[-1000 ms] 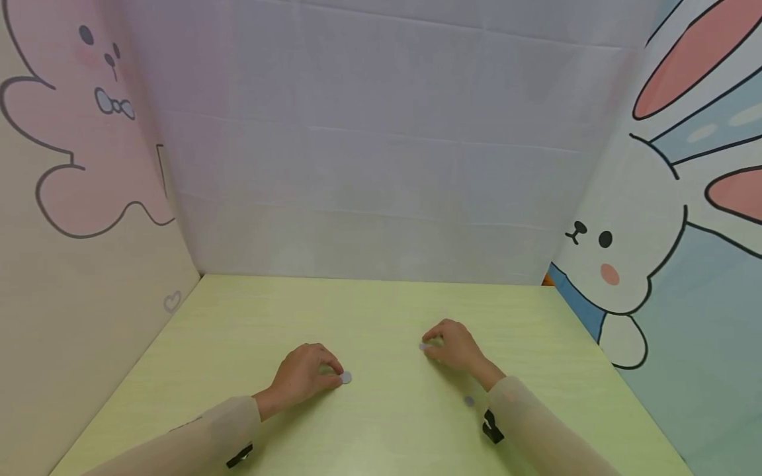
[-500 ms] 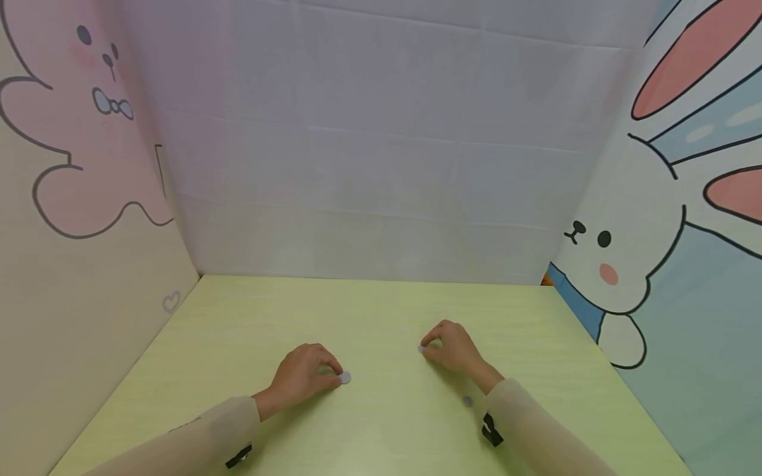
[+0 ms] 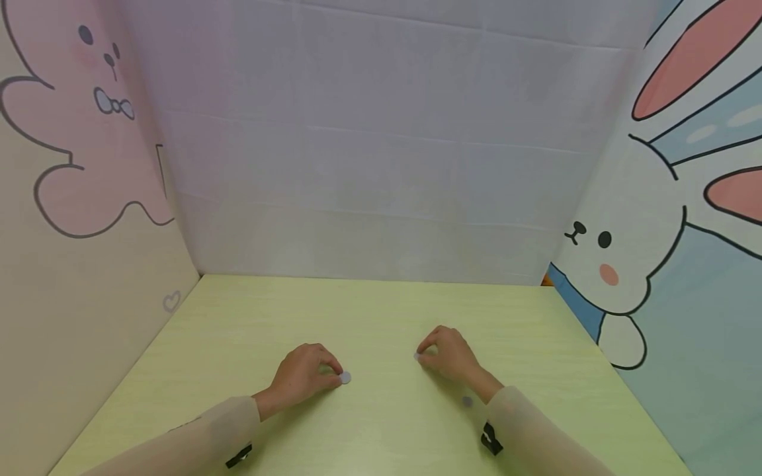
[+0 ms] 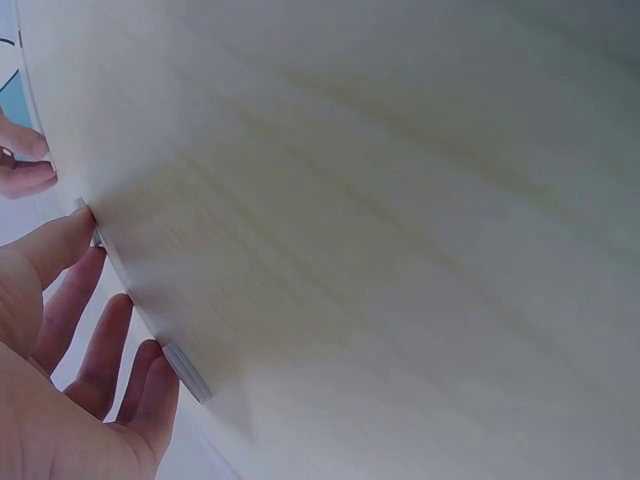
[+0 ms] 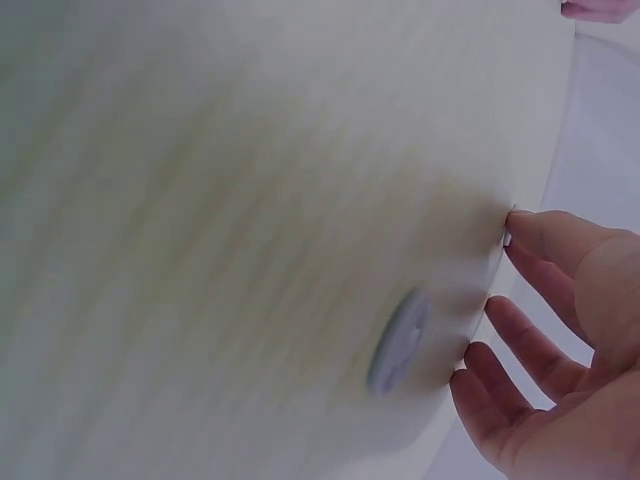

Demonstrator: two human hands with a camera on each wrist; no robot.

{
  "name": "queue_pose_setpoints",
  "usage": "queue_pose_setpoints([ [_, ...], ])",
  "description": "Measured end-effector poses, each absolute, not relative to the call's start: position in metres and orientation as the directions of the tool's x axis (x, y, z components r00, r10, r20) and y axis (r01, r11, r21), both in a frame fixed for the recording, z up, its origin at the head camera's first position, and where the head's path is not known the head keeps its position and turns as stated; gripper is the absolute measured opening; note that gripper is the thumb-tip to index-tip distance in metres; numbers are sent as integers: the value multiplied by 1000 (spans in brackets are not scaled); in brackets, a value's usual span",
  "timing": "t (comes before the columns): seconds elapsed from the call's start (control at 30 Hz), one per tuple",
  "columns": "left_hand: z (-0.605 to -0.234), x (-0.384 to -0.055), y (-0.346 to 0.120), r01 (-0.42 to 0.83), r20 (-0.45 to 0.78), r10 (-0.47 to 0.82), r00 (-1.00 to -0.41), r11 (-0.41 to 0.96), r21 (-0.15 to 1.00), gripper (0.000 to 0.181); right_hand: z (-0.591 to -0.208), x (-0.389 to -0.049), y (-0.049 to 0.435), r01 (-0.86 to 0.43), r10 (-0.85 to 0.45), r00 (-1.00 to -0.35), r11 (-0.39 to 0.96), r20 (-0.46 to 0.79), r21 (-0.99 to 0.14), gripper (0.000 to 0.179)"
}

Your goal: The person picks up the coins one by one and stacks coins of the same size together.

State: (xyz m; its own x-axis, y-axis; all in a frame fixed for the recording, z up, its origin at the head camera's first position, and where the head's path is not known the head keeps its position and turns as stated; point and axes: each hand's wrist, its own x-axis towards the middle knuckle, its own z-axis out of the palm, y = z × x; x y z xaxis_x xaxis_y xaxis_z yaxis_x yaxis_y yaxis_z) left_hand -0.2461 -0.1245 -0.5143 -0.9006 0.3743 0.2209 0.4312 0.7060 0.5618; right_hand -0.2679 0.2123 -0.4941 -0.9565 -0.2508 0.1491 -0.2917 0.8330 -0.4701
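The two hands are well apart, each with thumb and finger pinched on a small disc, close to the tabletop [image 3: 387, 436]. Landmark for this report: the grey disc [image 3: 346, 377] at the fingertips of the left hand [image 3: 302, 375].

Right of the grey disc and slightly farther from the person, the right hand [image 3: 450, 355] pinches a second disc [image 3: 416, 356], mostly covered by fingertips. Well right of the grey disc and nearer the person, a loose disc [image 3: 467, 401] lies beside the right sleeve [image 3: 550, 430]. The left wrist view shows a fourth disc [image 4: 188, 374] on the left of the grey disc, by the smaller fingers; contact cannot be confirmed.

Both grips take the edge, presumably because pieces this thin offer little else to hold and the face is thereby left exposed.

Orientation: the grey disc's face is turned upward, flat or nearly so. Being round, it has no long axis and points no particular way. The second disc's tilt cannot be told.
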Motion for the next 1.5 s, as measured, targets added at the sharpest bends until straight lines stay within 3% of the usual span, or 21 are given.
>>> queue_pose_setpoints([
  [0.63, -513, -245, -124, 417, 206, 369, -906, 705, 573, 11, -494, -247, 196, -440, -389, -898, 769, 206, -463, 5],
  [1.5, -511, -245, -124, 414, 202, 368, -908, 707, 573, 11, -492, -236, 184, -490, -444, -871, 756, 210, -433, 4],
])
